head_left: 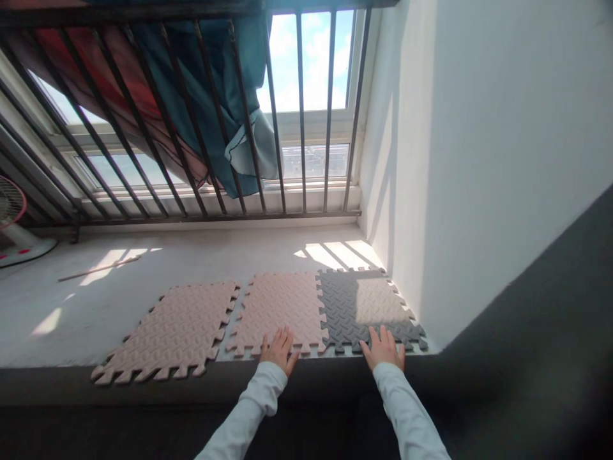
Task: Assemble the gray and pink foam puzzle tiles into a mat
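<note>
Three foam puzzle mats lie in a row on a white ledge. The dark grey mat (342,306) is at the right, and its left side meets the middle pink mat (282,300). Another pink mat (179,326) lies at the left, apart from the middle one by a narrow gap, with its front edge reaching past the ledge edge. My left hand (278,351) rests with spread fingers on the front edge of the middle pink mat. On the front edge of the grey mat lies my right hand (384,349), fingers apart. Neither hand holds anything.
Behind the mats, a dark metal railing (215,220) stands before the window, with red and teal fabric (191,96) by it. A thin stick (98,269) lies on the ledge (205,246). A fan (23,246) is at far left, a white wall (479,160) at right.
</note>
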Demonstrator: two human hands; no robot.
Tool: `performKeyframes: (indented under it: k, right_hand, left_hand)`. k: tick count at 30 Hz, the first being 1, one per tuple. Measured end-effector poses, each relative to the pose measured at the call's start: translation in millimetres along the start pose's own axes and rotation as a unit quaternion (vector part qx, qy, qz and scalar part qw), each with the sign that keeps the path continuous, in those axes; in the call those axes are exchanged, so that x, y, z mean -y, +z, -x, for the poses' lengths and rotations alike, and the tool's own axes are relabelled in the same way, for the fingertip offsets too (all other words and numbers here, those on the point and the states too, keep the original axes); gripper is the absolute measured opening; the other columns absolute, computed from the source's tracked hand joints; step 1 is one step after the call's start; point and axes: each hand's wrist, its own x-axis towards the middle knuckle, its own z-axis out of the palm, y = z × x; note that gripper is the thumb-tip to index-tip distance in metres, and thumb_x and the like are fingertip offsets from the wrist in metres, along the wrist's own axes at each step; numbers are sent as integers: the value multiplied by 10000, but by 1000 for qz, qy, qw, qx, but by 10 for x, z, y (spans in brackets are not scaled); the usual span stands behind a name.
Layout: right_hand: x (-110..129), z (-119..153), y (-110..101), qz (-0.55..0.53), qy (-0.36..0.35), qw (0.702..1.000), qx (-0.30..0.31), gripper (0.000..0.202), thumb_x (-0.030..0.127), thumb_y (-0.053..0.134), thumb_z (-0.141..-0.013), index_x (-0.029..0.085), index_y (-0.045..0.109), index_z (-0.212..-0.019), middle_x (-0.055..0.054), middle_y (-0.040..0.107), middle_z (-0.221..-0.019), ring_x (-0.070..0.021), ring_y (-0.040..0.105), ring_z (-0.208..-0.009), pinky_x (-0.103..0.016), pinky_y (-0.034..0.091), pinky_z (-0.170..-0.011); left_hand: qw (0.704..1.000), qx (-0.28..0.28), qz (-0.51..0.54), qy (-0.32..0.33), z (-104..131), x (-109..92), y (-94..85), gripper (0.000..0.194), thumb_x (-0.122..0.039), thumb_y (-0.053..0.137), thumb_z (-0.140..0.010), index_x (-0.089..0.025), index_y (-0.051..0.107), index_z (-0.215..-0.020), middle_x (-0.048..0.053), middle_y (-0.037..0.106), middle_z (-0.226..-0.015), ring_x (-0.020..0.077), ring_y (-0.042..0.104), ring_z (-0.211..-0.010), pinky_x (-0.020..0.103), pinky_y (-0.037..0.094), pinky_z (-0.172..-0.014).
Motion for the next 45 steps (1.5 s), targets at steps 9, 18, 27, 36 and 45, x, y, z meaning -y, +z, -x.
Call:
performKeyframes:
  k: [9, 18, 27, 36, 45]
  right_hand:
    - [-18, -44, 59, 9, 2, 1000, 3, 485, 424, 282, -809, 249, 358, -1255, -81, 271, -1372, -208, 234, -1240, -468, 215, -950]
    - [-2, -41, 65, -1, 4, 1000, -1, 489, 424, 306, -800, 238, 375, -1246, -88, 287, -1364, -219, 245, -1236, -474, 215, -955]
    - [29, -6, -15, -3, 12, 1000, 7, 467, 400, 344, -800, 251, 381, -1241, -80, 290, -1365, -214, 246, -1238, -474, 202, -967]
    - [42, -3, -47, -19, 15, 1000, 20, 482, 384, 362, -791, 233, 376, -1248, -90, 283, -1367, -221, 230, -1244, -482, 168, -981]
    - [57, -16, -16, -36, 13, 999, 14, 493, 370, 389, -776, 191, 404, -1234, -129, 294, -1355, -254, 239, -1239, -484, 155, -984]
  left_hand:
    - [994, -90, -8, -66, 187, 627, -223, 441, -281, 402, -744, -237, 488, -1174, 62, 457, -1266, 262, 365, -1178, 506, 111, -1025]
    - [952, -107, -139, -250, 721, 1594, -159, 329, -196, 409, -755, -182, 564, -1045, 108, 567, -1007, 217, 514, -910, 312, 389, -750]
    - [973, -115, -32, -197, 695, 1876, -61, 303, -228, 341, -761, -207, 593, -928, 56, 644, -934, 179, 578, -855, 293, 414, -783]
    - [925, -330, 63, -175, 518, 1895, -450, 309, -457, 273, -737, -372, 570, -764, -153, 648, -728, 162, 570, -802, 301, 453, -689]
    - [856, -498, 113, -76, -656, 473, -1543, 370, -480, 372, -791, -206, 609, -866, 8, 652, -780, 150, 565, -757, 270, 439, -698]
